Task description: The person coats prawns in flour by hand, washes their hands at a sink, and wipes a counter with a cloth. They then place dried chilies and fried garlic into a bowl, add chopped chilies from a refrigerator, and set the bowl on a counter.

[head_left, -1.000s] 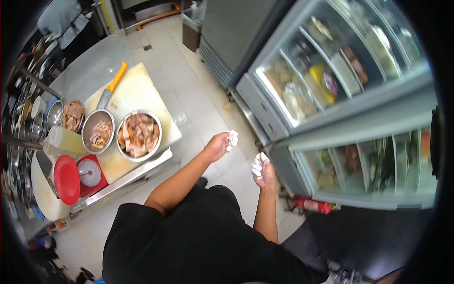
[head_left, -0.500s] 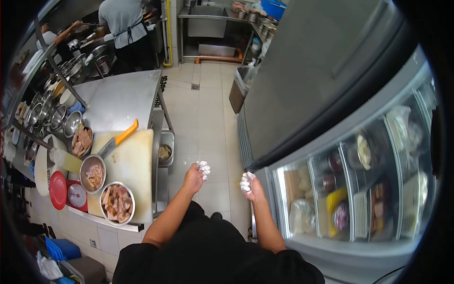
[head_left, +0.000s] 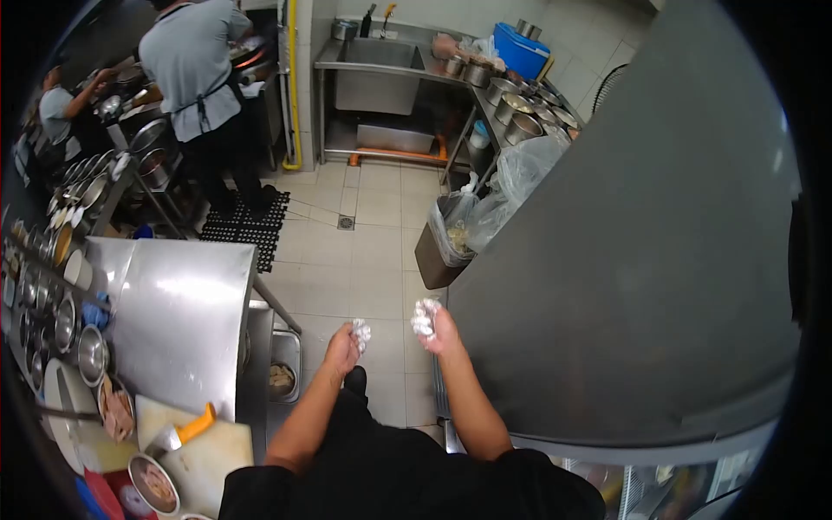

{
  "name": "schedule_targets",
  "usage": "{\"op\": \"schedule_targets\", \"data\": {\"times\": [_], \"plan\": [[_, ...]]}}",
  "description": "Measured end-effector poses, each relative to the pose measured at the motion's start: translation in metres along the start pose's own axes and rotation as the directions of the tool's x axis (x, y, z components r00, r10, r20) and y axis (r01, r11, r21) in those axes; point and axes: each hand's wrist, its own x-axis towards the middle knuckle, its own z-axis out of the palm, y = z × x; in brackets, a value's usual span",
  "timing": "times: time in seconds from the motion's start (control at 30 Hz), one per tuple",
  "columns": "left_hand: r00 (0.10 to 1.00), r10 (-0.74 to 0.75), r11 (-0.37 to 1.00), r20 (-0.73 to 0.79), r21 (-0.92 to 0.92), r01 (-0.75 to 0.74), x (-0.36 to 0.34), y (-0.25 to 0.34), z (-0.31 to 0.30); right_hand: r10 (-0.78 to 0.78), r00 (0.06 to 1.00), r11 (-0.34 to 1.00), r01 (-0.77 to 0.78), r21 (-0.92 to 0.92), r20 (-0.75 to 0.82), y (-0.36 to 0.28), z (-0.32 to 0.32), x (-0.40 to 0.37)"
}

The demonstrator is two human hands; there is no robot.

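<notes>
My left hand [head_left: 348, 343] is held out in front of my body above the tiled floor. White powdery or pasty stuff coats its fingers, which are half curled, with no object visible in them. To its right, my right hand [head_left: 437, 328] is raised a little higher, close to the grey fridge door [head_left: 607, 329]. Its fingers are coated white too and loosely bent, holding nothing that I can see. Neither hand touches anything. Nearest to my left hand, low under the steel table [head_left: 186, 295], is a metal pan [head_left: 282, 377] with pale pieces of food.
At lower left, an orange-handled knife [head_left: 192, 426] lies on a cutting board [head_left: 217, 459], beside a bowl of meat [head_left: 156, 485]. A lined bin [head_left: 438, 260] and a sink [head_left: 377, 82] are ahead. Two people work at the stove, one in a grey shirt [head_left: 186, 65].
My view has moved forward toward the sink and bin. The open fridge shelves and cutting board have slid down and back in view. Both hands stay raised, the right now higher.
</notes>
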Motion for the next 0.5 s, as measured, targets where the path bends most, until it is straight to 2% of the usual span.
{"op": "schedule_targets", "data": {"times": [0.03,0.07,0.1,0.23,0.3,0.37,0.4,0.43,0.5], "plan": [[1.0,-0.012,0.999,-0.019,0.044,0.013,0.021,0.016,0.015,-0.026,1.0,1.0,0.026,0.009,0.007,-0.019,0.007,0.022],[0.998,-0.026,0.999,0.056,0.036,0.024,0.047,0.032,0.022,-0.004,0.996,0.994,-0.007,0.111,0.094,-0.041,0.013,0.043],[0.999,-0.03,0.998,0.037,0.054,0.028,0.067,0.05,0.033,-0.052,0.994,0.997,0.047,0.062,0.093,-0.061,0.025,0.06],[0.994,-0.018,0.993,0.105,0.119,0.006,0.149,0.119,0.065,-0.11,0.98,0.993,0.099,0.071,0.163,-0.135,0.04,0.158],[0.991,-0.008,0.989,0.134,0.15,-0.012,0.187,0.155,0.071,-0.099,0.961,0.99,0.071,0.118,0.256,-0.165,0.042,0.217],[1.0,0.021,0.98,-0.014,0.199,-0.018,0.226,0.184,0.07,-0.128,0.981,0.986,0.11,0.127,0.145,-0.196,0.056,0.278],[1.0,0.019,0.978,0.002,0.21,-0.019,0.249,0.2,0.063,-0.083,0.986,0.978,0.054,0.201,0.143,-0.214,0.059,0.314],[0.999,0.047,0.979,-0.025,0.199,-0.041,0.265,0.214,0.059,-0.048,0.986,0.981,0.016,0.194,0.161,-0.228,0.064,0.35],[0.994,0.019,0.992,-0.112,0.127,-0.004,0.295,0.248,0.061,-0.091,0.995,0.995,0.089,0.047,0.037,-0.259,0.082,0.417]]}}
